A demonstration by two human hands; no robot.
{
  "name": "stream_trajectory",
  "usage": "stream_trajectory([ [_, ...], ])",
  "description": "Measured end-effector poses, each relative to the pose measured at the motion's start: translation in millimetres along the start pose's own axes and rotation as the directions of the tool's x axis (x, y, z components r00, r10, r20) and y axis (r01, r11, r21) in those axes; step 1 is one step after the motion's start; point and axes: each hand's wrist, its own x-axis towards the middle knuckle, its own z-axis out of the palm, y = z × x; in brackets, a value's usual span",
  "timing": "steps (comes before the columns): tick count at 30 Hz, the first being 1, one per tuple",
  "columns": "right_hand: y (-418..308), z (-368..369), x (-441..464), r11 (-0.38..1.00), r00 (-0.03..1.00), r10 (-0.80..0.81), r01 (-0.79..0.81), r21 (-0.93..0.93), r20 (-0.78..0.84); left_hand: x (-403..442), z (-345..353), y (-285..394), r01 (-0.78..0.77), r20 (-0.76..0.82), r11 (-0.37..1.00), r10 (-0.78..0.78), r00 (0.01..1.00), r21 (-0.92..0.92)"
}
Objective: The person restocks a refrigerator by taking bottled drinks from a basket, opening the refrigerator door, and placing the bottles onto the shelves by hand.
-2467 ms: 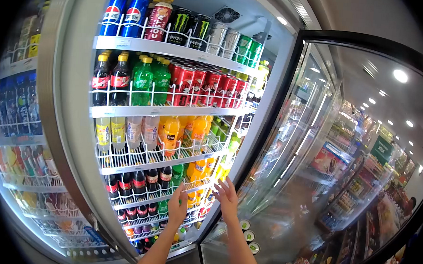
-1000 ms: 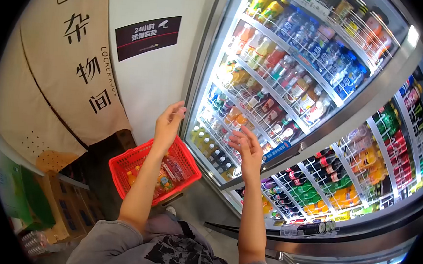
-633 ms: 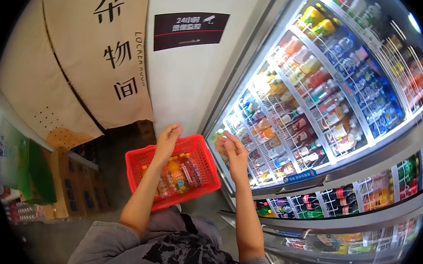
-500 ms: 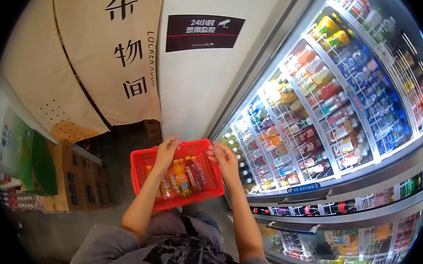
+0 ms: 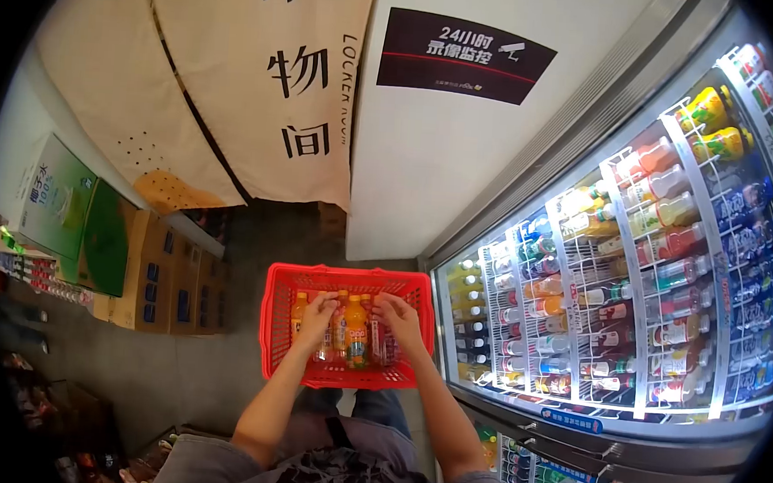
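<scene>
A red plastic shopping basket (image 5: 271, 358) is in front of my waist, with several drink bottles in it. My left hand (image 5: 315, 319) is over the basket's left half, fingers loosely bent beside an orange-capped bottle (image 5: 299, 304). Over the right half is my right hand (image 5: 398, 320), its fingers curved and slightly apart above a dark reddish bottle (image 5: 384, 346). Between the hands lies an orange juice bottle (image 5: 357, 335) with a colourful label. I see nothing held in either hand. What supports the basket is hidden.
A lit drinks cooler (image 5: 571, 412) with full shelves runs along the right. Cardboard boxes (image 5: 150, 271) and a green carton (image 5: 103, 237) are stacked at left. A cloth curtain (image 5: 233, 144) hangs ahead beside a white wall panel (image 5: 445, 148). Dark shelving is at lower left.
My view has turned right and shifted, so the basket looks squarer to me. Both hands have gone from the basket's far rim to over the bottles inside.
</scene>
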Motion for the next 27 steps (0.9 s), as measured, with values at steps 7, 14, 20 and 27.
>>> stream_trajectory([
  [7,101.7,-19.7,25.4,0.973,0.985,0.15,-0.163,-0.166,-0.088,-8.0,-0.9,-71.3,0.16,-0.06,0.984,-0.155,0.986,0.081],
  [14,136.5,-15.7,30.1,0.947,0.973,0.183,-0.213,-0.241,-0.143,-2.6,-0.4,-119.7,0.228,-0.048,0.973,-0.226,0.973,0.036],
  [20,131.8,-9.8,40.6,0.648,0.993,0.066,-0.121,-0.752,-0.103,5.1,6.3,-126.0,0.365,-0.044,0.93,-0.363,0.931,0.038],
  [27,118.6,-1.2,46.4,0.597,0.992,0.107,-0.121,-0.793,-0.071,11.4,8.8,-120.2,0.49,0.001,0.865,-0.492,0.87,-0.106],
])
